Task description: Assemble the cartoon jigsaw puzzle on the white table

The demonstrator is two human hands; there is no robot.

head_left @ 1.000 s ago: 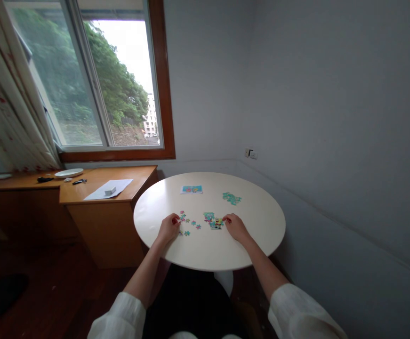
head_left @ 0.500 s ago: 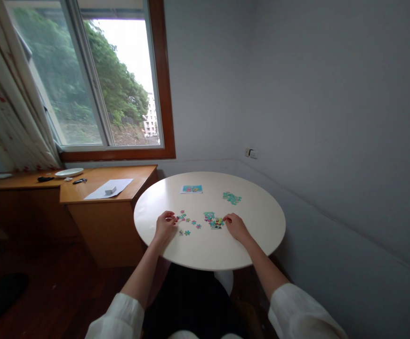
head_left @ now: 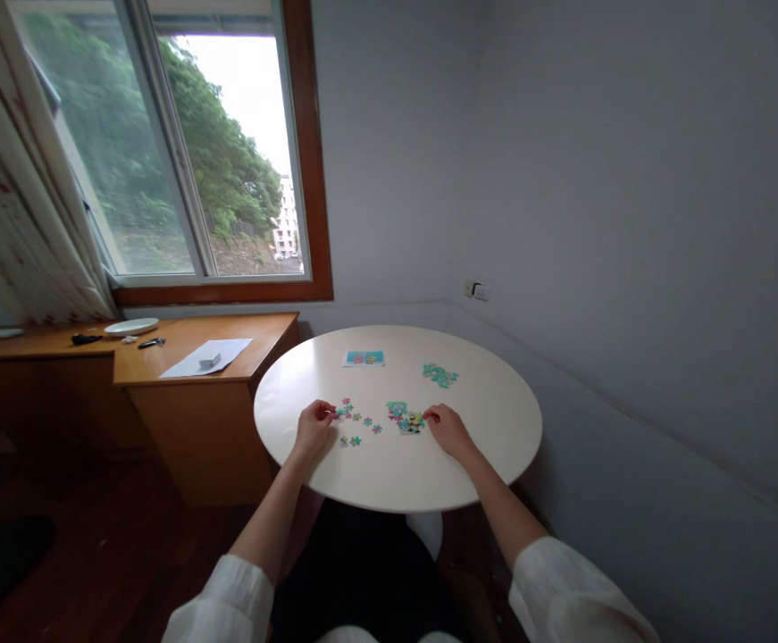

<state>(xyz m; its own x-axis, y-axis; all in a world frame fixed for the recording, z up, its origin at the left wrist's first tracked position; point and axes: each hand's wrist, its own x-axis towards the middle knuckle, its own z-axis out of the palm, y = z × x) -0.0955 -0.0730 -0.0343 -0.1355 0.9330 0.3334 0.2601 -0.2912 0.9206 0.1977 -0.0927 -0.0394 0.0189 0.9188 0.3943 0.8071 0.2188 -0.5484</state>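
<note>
On the round white table (head_left: 482, 446) lie several loose jigsaw pieces (head_left: 356, 421) and a small joined patch of puzzle (head_left: 405, 418). My left hand (head_left: 313, 429) rests by the loose pieces, its fingers curled at the leftmost ones; whether it holds one I cannot make out. My right hand (head_left: 450, 430) lies at the right edge of the joined patch, fingertips pinched against it. A second teal cluster of pieces (head_left: 440, 375) sits farther back on the right. A small picture card (head_left: 363, 358) lies at the far side.
A wooden desk (head_left: 161, 375) stands to the left under the window, with a sheet of paper (head_left: 206, 357), a white plate (head_left: 130, 327) and small dark items. Grey walls close in behind and to the right of the table. A wall socket (head_left: 476, 290) sits low on the wall.
My left hand has shifted slightly back and left from the loose pieces' near side to their left end. My right hand has stayed at the joined patch.
</note>
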